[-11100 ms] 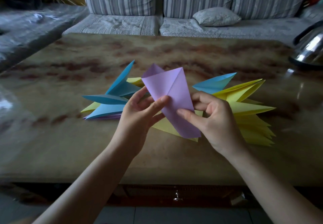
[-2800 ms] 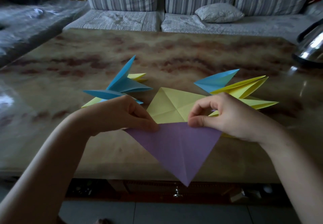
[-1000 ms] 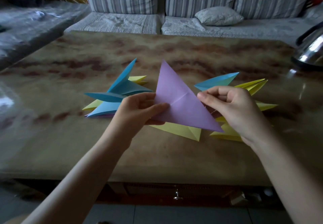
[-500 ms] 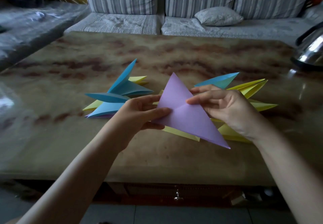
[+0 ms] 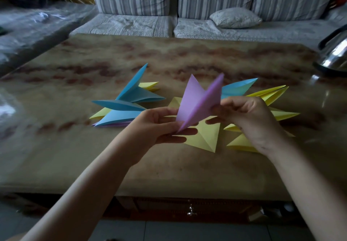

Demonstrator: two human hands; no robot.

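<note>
- Head view: the purple paper (image 5: 199, 103) is held in the air just above the worktop (image 5: 169, 165). It is half collapsed, with 2 points standing up and its lower tip pointing down.
- The lower tip is pinched in the grip of the left hand (image 5: 156, 128), between thumb and fingers. The right flap is held in the curled grip of the right hand (image 5: 249, 116).
- Beneath the paper, a yellow sheet (image 5: 204, 135) lies flat. Blue pieces (image 5: 129, 105) are piled to the left and yellow pieces (image 5: 270, 94) to the right.
- A kettle (image 5: 336, 54) is seen at the far right edge.
- Risk, as judged: a crooked fold could be set if the 2 flaps are pressed together off their creases.
- The thin tip could be crumpled or torn by too hard a pinch.
- The paper could be dropped if 1 grip is loosened, and the pieces below could be knocked by a lowered wrist.
</note>
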